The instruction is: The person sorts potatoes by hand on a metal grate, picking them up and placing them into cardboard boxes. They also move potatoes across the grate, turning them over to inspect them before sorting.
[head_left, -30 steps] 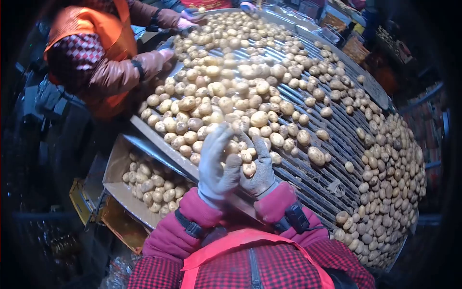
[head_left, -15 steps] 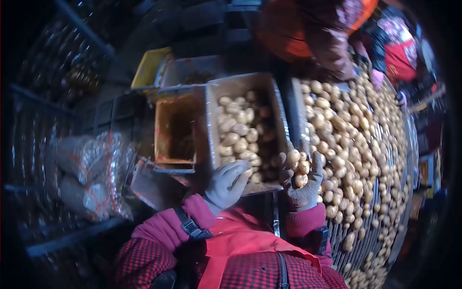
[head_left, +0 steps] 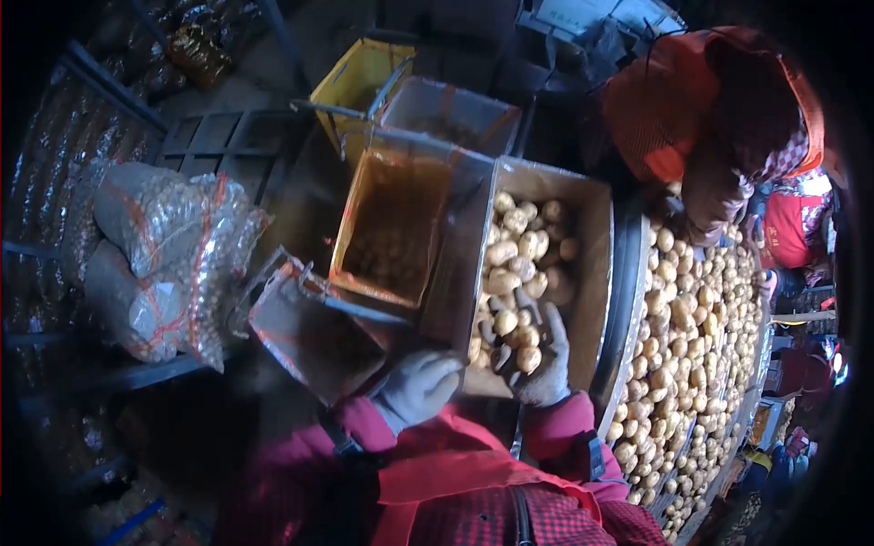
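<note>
My right hand, in a grey glove, is cupped around several small potatoes inside the near end of a cardboard box. More potatoes lie beneath and beyond it in the box. Just left of the box's near corner is my left hand, also gloved, with its fingers curled together; whatever they hold, if anything, is hidden. To the right of the box, a slatted table bears a wide spread of potatoes.
An orange-lined bin with potatoes at its bottom stands left of the box, with a yellow bin and a white bin behind. Filled clear bags lie at left. A co-worker leans over the table's far end.
The view has turned, shifting the bins and box rightward. My right hand has moved from beside the potato table into the box, with potatoes still in it. My left hand is now more curled.
</note>
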`<state>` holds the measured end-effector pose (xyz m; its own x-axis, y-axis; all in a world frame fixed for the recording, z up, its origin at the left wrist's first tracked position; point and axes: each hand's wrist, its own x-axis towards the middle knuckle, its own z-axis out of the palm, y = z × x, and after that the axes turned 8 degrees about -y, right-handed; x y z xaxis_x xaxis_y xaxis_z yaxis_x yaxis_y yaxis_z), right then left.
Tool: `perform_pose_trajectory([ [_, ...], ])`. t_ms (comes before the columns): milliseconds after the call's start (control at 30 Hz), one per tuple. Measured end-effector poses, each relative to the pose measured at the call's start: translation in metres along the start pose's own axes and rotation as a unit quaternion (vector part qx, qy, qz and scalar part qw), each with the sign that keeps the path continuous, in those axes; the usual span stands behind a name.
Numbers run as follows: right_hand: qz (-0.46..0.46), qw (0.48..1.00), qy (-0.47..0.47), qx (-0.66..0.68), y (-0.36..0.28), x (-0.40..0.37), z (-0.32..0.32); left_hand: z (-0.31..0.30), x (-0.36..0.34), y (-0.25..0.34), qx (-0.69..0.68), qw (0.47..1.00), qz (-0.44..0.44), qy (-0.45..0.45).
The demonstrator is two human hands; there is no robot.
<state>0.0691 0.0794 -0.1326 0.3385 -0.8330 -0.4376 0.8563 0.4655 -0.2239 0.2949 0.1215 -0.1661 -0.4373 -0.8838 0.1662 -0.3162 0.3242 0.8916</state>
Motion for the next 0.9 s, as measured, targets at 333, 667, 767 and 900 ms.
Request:
perform_pose_trajectory([
  [333,0.003,0.999,-0.033,-0.008,-0.03,0.072,0.051,-0.013,-0.011,-0.015,0.014,0.998,-0.047,-0.046],
  [667,-0.125,0.919,0.038,-0.371,-0.075,0.096,0.052,-0.018,0.022,-0.013,0.076,0.996,0.026,-0.028],
  [767,-0.134,0.904,0.072,-0.399,-0.065,0.013,0.039,-0.002,0.062,-0.015,0.104,0.989,0.101,0.006],
  [900,-0.217,0.871,0.151,-0.415,-0.092,-0.092,0.002,0.046,0.112,0.008,0.124,0.973,0.192,-0.035],
])
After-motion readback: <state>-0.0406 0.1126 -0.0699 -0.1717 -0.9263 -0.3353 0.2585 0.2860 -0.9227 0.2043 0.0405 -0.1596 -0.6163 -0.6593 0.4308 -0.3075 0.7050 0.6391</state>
